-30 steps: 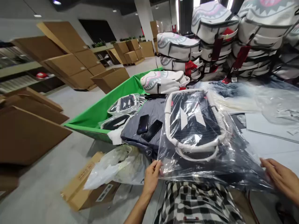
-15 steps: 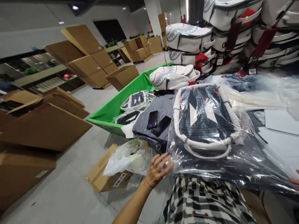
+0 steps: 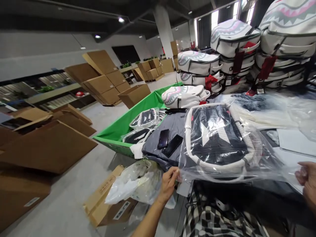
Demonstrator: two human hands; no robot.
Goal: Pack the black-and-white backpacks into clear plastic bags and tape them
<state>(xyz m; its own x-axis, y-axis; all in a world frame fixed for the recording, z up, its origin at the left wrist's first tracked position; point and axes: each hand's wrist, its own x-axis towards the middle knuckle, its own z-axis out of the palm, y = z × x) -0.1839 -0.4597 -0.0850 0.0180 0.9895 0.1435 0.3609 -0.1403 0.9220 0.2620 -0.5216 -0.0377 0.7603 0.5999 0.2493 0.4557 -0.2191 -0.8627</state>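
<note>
A backpack (image 3: 218, 135) with a dark ribbed panel and white padded edging lies flat in front of me, inside a clear plastic bag (image 3: 184, 161). The bag's near edge stretches sideways close to my body. My left hand (image 3: 169, 184) is closed on the left corner of that edge. At the right border of the view, my right hand (image 3: 307, 181) has its fingers curled together on the bag's right end; it is partly cut off. Two black phones (image 3: 163, 139) lie on dark grey fabric (image 3: 153, 148) to the left of the bag.
White shark-mouth backpacks (image 3: 197, 62) with red tags are stacked behind. A green bin (image 3: 113, 135) at left holds bagged backpacks. Crumpled plastic (image 3: 133, 181) lies over a cardboard box (image 3: 106, 194) on the floor. More cartons (image 3: 103, 85) stand at left; white sheets (image 3: 296, 141) lie at right.
My left hand went from spread fingers to a closed hold on the bag's corner. My right hand has come further into view and risen. The bag's near edge is drawn straight and lifted.
</note>
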